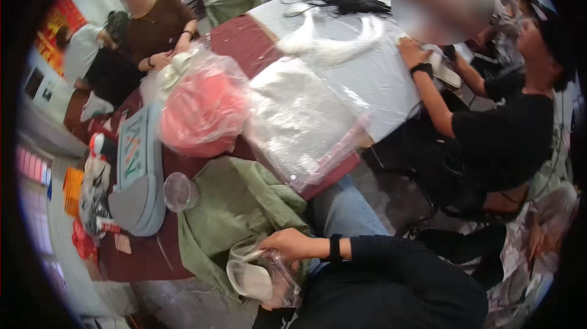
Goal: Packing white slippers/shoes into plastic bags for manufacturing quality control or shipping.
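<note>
**Hand closed on a bagged white dish, low in the frame**

One hand (287,244) of the person, wearing a black wrist strap, is clenched on the top of a crinkled clear plastic bag (269,274) holding a shallow white bowl-like dish (249,279); which hand it is cannot be told for certain, though the dark sleeve enters from 4 o'clock, so it reads as the right; the other hand is not in view.

The dish lies just at 7 o'clock from the gripping fingers, its long axis running roughly from 10 to 4 o'clock, touching the bag wall; the gripping hand is the only one near it.

Under and beyond the bag, toward 11 o'clock, lies a crumpled olive-green cloth (235,207); a clear plastic cup (180,192) rests beside its 9 o'clock edge on the dark red tablecloth (140,255); further at 12 o'clock sit a pink round object wrapped in clear film (205,112) and a large flat clear plastic bag (302,124); other people work at the far table edge.
</note>
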